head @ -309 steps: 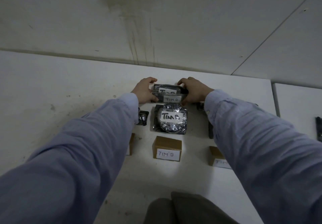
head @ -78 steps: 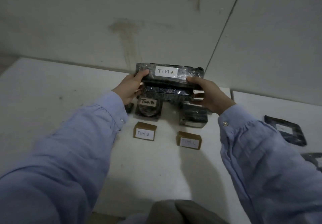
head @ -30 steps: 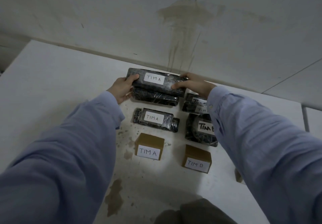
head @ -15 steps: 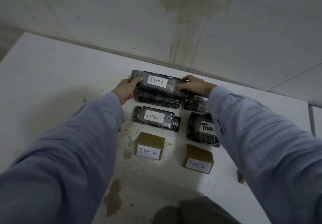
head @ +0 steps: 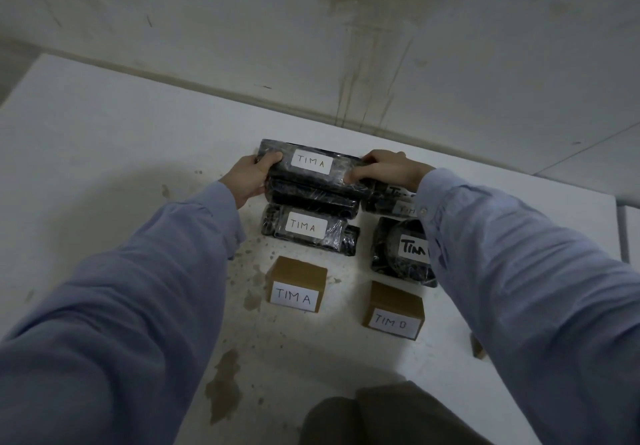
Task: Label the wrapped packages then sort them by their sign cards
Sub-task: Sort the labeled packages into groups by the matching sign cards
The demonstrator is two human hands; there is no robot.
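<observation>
Beside the wall (head: pixel 311 46), fingers (head: pixel 272 160) of left hand (head: pixel 247 181) and right hand (head: pixel 388 169) grasp package (head: pixel 311 183) ends.

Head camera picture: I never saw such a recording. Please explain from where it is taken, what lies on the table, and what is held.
A person wears the camera on the head; it looks down at their own arms. The left hand and right hand grip the ends of a black wrapped package labelled TIM A, above another package. On the table lie a second TIM A package, a round package, the TIM A sign card and the TIM B sign card.
</observation>
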